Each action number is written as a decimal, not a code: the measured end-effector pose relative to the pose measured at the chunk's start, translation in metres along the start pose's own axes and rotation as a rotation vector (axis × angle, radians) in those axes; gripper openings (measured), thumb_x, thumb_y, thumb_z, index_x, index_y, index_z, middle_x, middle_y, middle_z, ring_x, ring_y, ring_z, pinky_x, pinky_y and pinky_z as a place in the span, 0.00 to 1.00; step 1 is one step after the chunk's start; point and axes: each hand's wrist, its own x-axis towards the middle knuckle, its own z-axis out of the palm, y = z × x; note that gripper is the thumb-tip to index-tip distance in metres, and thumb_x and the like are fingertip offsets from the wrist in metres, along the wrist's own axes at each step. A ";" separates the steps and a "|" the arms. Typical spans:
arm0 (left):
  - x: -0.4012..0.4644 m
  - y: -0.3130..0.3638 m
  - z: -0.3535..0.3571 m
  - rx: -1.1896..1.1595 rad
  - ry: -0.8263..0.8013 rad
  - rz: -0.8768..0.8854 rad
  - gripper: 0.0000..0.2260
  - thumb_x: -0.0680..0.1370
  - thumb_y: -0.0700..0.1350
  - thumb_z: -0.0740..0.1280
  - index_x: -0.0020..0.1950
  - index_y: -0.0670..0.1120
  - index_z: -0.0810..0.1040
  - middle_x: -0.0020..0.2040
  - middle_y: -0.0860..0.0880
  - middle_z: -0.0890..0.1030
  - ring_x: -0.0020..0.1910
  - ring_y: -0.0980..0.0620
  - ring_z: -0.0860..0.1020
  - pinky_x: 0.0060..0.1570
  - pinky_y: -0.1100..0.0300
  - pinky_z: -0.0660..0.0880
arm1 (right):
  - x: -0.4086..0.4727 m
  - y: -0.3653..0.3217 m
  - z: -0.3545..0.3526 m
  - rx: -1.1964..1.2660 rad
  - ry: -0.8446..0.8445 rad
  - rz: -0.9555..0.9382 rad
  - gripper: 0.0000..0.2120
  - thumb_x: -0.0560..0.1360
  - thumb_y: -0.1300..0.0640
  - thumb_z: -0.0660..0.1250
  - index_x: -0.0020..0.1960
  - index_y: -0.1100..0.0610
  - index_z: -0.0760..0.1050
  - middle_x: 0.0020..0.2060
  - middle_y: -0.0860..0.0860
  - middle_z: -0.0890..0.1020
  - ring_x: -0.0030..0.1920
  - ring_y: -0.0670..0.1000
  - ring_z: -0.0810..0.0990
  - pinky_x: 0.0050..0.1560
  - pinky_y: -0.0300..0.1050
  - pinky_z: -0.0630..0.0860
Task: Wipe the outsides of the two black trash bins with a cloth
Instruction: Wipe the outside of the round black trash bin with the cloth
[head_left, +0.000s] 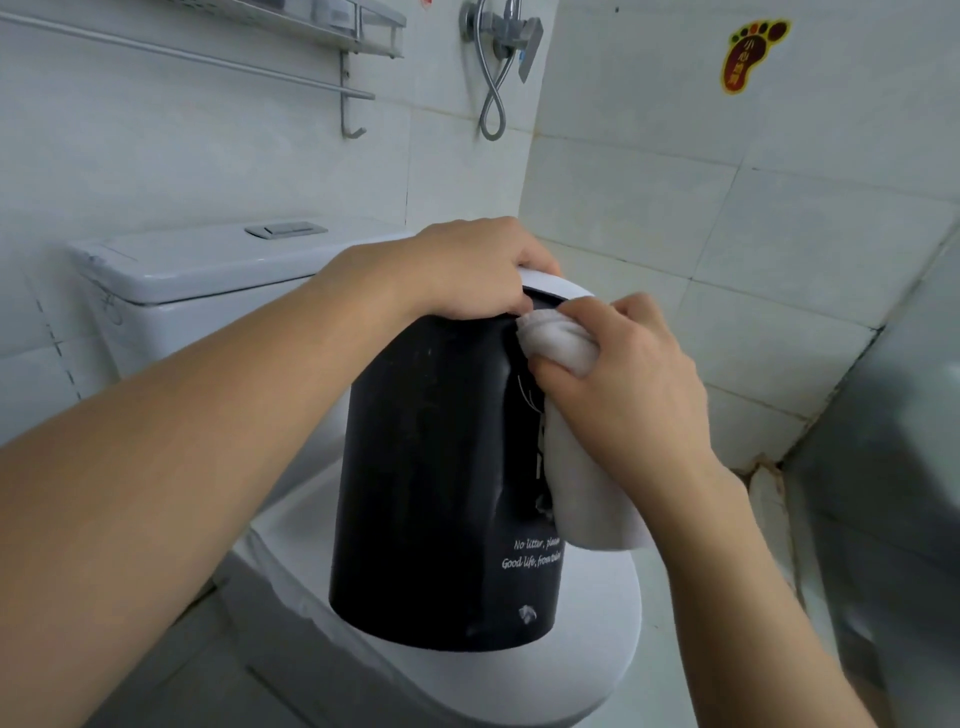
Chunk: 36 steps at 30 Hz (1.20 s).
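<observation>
While the closed white ceramic toilet (587, 670) carries it, the tall black plastic trash bin (431, 467) with white lettering stands upright on the lid. Left hand (467, 270) reaches over, fingers curled tight around the bin's top rim. Right hand (623, 384) grips a bunched white cloth (576, 467), pressing it against the bin's right side. Bin's inside is hidden.

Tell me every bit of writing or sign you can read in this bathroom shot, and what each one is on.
"No litter, please" (last word partly hidden by the white cloth): white script on the black trash bin.
"Good life, from toda..." (cut off at the bin's edge): the line beneath it.
Footprint-shaped sticker on the wall tiles: red and yellow, with Chinese characters too small to read surely.
Nothing else is readable.
</observation>
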 end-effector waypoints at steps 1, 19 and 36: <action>0.000 -0.001 0.000 0.005 0.005 -0.004 0.14 0.75 0.45 0.69 0.57 0.62 0.81 0.48 0.58 0.82 0.51 0.51 0.78 0.57 0.49 0.74 | 0.000 0.000 0.001 0.003 -0.012 -0.006 0.11 0.74 0.43 0.65 0.56 0.41 0.74 0.51 0.47 0.70 0.43 0.55 0.76 0.39 0.47 0.71; 0.006 -0.022 0.023 0.283 0.126 -0.047 0.32 0.69 0.56 0.73 0.69 0.53 0.65 0.64 0.53 0.72 0.65 0.48 0.67 0.64 0.46 0.63 | -0.036 0.055 0.010 0.289 -0.168 0.130 0.11 0.69 0.48 0.71 0.48 0.36 0.77 0.44 0.41 0.75 0.45 0.40 0.76 0.45 0.44 0.73; 0.011 -0.032 0.028 0.304 0.192 -0.062 0.39 0.64 0.64 0.76 0.71 0.54 0.66 0.65 0.53 0.72 0.66 0.48 0.67 0.62 0.48 0.61 | -0.053 0.030 0.031 0.088 -0.198 0.001 0.13 0.71 0.43 0.68 0.55 0.37 0.74 0.49 0.42 0.72 0.45 0.50 0.77 0.40 0.48 0.76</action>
